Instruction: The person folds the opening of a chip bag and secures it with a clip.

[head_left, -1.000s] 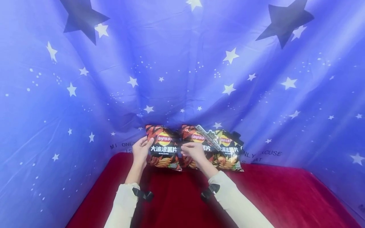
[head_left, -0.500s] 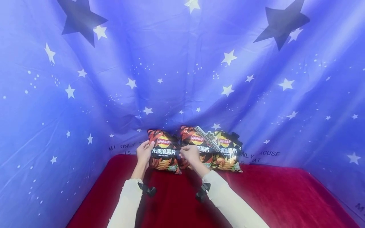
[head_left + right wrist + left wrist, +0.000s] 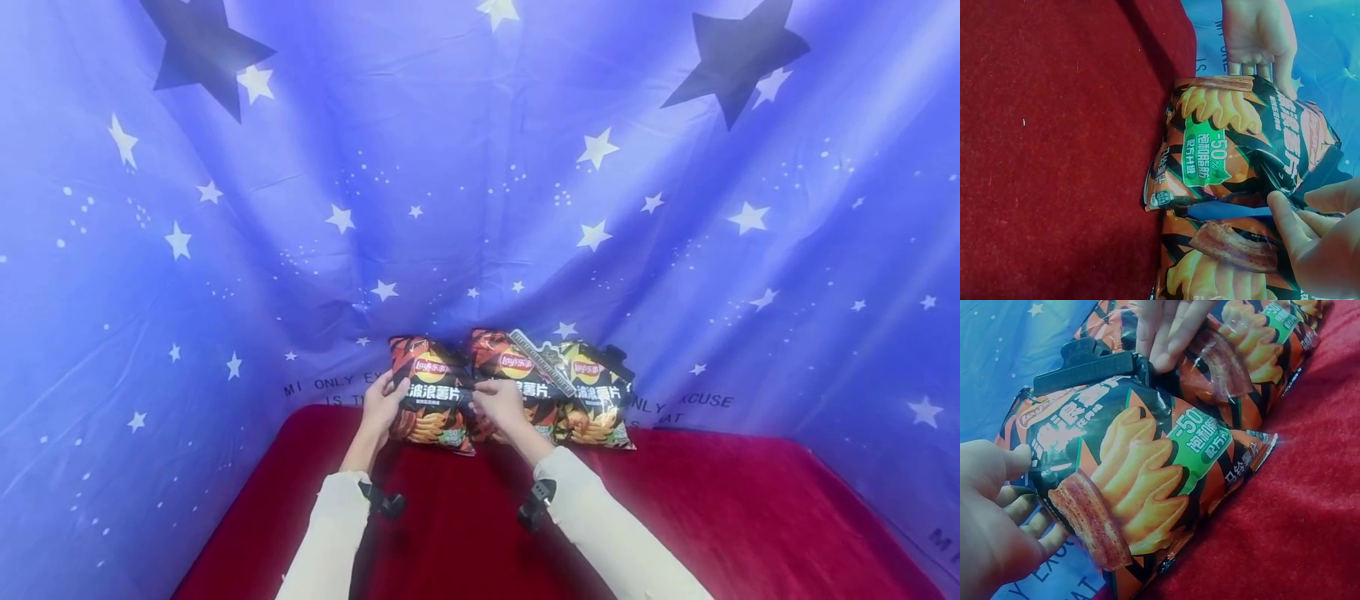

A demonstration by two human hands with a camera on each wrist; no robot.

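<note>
A black and orange Lay's potato chip bag [image 3: 431,408] stands leftmost of 3 in a row in the head view. My left hand [image 3: 382,404] holds its left edge, thumb on the front and the other fingers behind, as the left wrist view shows [image 3: 997,512]. At the bag's opposite side, my right hand [image 3: 501,407] pinches the edge with thumb and fingers beside a black clip [image 3: 1085,367]. The right wrist view shows this crumpled edge near my right thumb [image 3: 1285,215]; part of the clip is hidden there.
A similar orange bag [image 3: 506,346] stands close on the right, then a yellow-green one [image 3: 592,417]. A ruler-like strip [image 3: 542,365] slants across both; another black clip [image 3: 618,362] is behind. Red cloth [image 3: 675,508] covers the table before a blue star-patterned curtain [image 3: 450,167].
My left thumb has moved further over the left bag's front, covering one printed character. That bag has tilted slightly and shifted a little, while the other bags stay put.
</note>
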